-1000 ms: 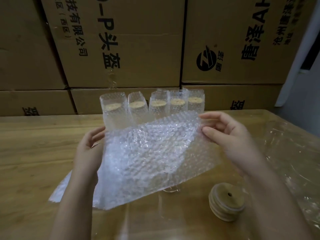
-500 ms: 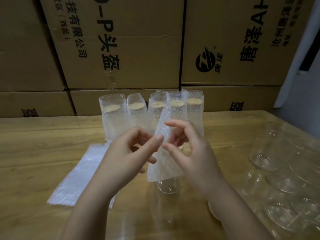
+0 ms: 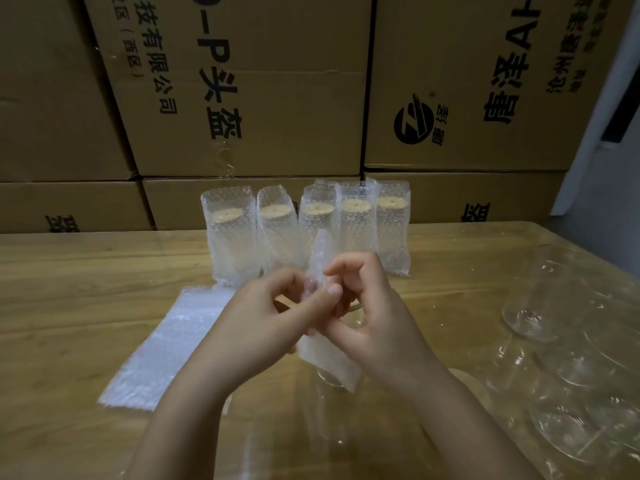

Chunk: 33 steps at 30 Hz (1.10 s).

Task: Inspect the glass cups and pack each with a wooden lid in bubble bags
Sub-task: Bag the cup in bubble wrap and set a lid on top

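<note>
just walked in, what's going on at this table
A person's left hand and right hand pinch one bubble bag above the table, apparently working it open. Five bagged cups with wooden lids stand in a row behind; spare bags lie to the left, bare cups to the right.

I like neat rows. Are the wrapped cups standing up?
Upright: the five wrapped cups stand on the table, wooden lids at top.
</note>
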Motion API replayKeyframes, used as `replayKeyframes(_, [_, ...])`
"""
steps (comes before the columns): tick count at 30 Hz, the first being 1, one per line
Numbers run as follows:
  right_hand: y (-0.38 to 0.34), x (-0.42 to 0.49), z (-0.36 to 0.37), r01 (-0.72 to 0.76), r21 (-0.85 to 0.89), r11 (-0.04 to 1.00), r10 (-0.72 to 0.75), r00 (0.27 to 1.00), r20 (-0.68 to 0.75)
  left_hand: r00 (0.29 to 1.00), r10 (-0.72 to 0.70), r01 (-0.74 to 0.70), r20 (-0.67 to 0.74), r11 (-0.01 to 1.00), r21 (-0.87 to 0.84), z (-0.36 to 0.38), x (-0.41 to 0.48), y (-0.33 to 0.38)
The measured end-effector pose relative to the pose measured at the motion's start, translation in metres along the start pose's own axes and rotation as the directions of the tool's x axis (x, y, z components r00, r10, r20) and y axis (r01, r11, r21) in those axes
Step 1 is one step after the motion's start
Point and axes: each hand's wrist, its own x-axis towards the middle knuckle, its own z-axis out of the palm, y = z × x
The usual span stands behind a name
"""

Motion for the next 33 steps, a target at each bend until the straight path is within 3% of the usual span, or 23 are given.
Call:
replayKeyframes(2, [0.000, 0.000, 0.000, -0.030, 0.020, 0.999, 0.030, 0.999, 0.032, 0.997, -0.018, 0.021, 0.076, 0.999, -0.038, 0.000, 0.000, 0.000])
replayKeyframes(8, [-0.001, 0.001, -0.005, -0.054, 0.049, 0.997, 0.050, 0.996, 0.070, 0.997, -0.011, 0.023, 0.079, 0.989, -0.145, -0.002, 0.002, -0.001])
replayKeyframes(11, [0.000, 0.000, -0.008, -0.054, 0.046, 0.997, 0.054, 0.999, 0.000, 0.995, 0.004, 0.014, 0.098, 0.984, -0.179, -0.007, 0.001, -0.001])
replayKeyframes(16, [-0.001, 0.002, -0.010, -0.065, -0.051, 0.997, 0.055, 0.984, -0.171, 0.997, -0.018, 0.010, -0.069, 0.995, -0.102, -0.008, 0.003, -0.004])
replayKeyframes(22, [-0.007, 0.001, 0.000, -0.086, -0.002, 0.996, 0.086, 0.993, -0.082, 0.998, -0.012, 0.002, -0.061, 0.985, -0.170, 0.000, 0.002, 0.002])
replayKeyframes(27, [-0.007, 0.002, -0.003, -0.190, 0.091, 0.978, 0.201, 0.969, -0.142, 0.995, -0.015, -0.002, -0.103, 0.987, -0.163, -0.004, 0.002, -0.001])
replayKeyframes(30, [-0.007, 0.002, -0.005, -0.186, -0.066, 0.980, 0.159, 0.941, -0.299, 0.978, -0.023, 0.005, -0.207, 0.996, -0.088, -0.005, 0.001, 0.000])
replayKeyframes(33, [-0.006, 0.002, -0.014, -0.156, -0.510, 0.846, -0.058, 0.924, -0.378, 0.917, 0.064, 0.010, -0.395, 0.983, 0.183, -0.008, -0.001, -0.001])
